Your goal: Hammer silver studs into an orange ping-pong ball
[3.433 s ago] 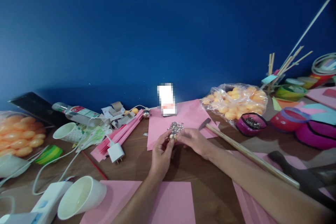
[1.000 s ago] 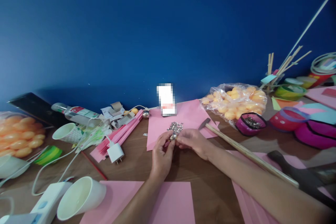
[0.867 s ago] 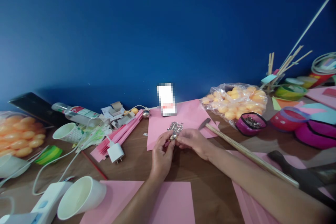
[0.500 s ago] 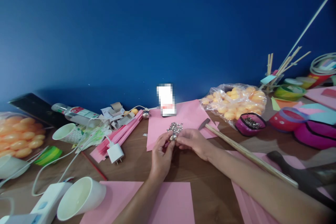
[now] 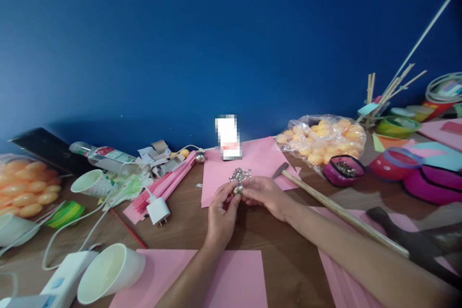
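Note:
My left hand (image 5: pixel 223 211) is closed around a small ball studded with shiny silver pieces (image 5: pixel 237 189), held just above the table's near side of a pink sheet. The fingers of my right hand (image 5: pixel 263 195) are pinched together against the ball's right side. Whatever lies between those fingertips is too small or hidden to make out. Right behind the ball, a loose pile of small silver pieces (image 5: pixel 240 173) lies on the pink paper sheet (image 5: pixel 218 178). A similar silver-studded ball (image 5: pixel 199 157) rests at the sheet's back left corner.
A phone with a blurred screen (image 5: pixel 228 137) leans at the back. Bagged orange balls (image 5: pixel 321 139) and a purple pouch of metal bits (image 5: pixel 343 171) stand right. A wooden-handled hammer (image 5: pixel 342 209) lies beneath my right forearm's far side. A paper cup (image 5: pixel 110 274) and charger (image 5: pixel 159 210) are left.
The right fingertips have shifted very slightly against the ball, and the ball seems turned a little. Everything else stays as it was.

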`<action>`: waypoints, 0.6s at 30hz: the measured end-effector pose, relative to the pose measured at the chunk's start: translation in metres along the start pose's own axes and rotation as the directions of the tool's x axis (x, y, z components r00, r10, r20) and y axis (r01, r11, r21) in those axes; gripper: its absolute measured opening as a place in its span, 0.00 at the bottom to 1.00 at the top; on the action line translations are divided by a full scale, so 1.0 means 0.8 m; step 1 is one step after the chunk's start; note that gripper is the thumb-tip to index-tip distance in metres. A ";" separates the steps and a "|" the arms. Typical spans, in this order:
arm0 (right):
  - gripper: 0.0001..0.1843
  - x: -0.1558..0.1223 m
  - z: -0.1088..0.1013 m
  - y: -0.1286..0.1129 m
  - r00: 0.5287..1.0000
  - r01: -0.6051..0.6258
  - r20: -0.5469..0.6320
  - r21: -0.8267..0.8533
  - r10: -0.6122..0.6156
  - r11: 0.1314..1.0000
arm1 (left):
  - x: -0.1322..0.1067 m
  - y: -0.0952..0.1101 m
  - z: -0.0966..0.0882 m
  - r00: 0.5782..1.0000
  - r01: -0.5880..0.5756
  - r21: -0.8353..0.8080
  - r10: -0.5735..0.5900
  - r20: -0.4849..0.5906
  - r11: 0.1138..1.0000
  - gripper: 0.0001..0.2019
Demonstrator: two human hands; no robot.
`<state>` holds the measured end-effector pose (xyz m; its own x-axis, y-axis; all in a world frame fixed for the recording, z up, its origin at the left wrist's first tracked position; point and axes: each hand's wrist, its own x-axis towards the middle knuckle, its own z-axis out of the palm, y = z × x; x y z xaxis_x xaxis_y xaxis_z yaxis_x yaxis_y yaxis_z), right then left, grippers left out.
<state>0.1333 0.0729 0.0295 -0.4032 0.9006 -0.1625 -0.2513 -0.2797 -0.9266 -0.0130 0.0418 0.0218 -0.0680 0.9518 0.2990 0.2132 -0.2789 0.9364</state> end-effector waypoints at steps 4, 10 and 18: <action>0.18 -0.001 0.002 -0.001 1.000 0.002 -0.004 -0.002 -0.002 1.000 | -0.001 0.000 0.000 1.000 -0.007 0.012 0.007 0.005 1.000 0.14; 0.16 0.000 0.000 -0.001 1.000 0.014 0.012 -0.007 -0.014 1.000 | -0.001 0.000 0.001 1.000 -0.014 0.027 0.015 -0.008 1.000 0.14; 0.16 0.000 0.004 -0.002 1.000 0.016 -0.016 0.021 -0.015 1.000 | -0.002 0.003 0.001 0.984 0.176 -0.227 -0.168 0.057 0.958 0.19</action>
<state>0.1310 0.0721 0.0318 -0.3852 0.9100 -0.1536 -0.2759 -0.2724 -0.9218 -0.0113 0.0400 0.0236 -0.0475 0.9908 0.1269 -0.0291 -0.1284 0.9913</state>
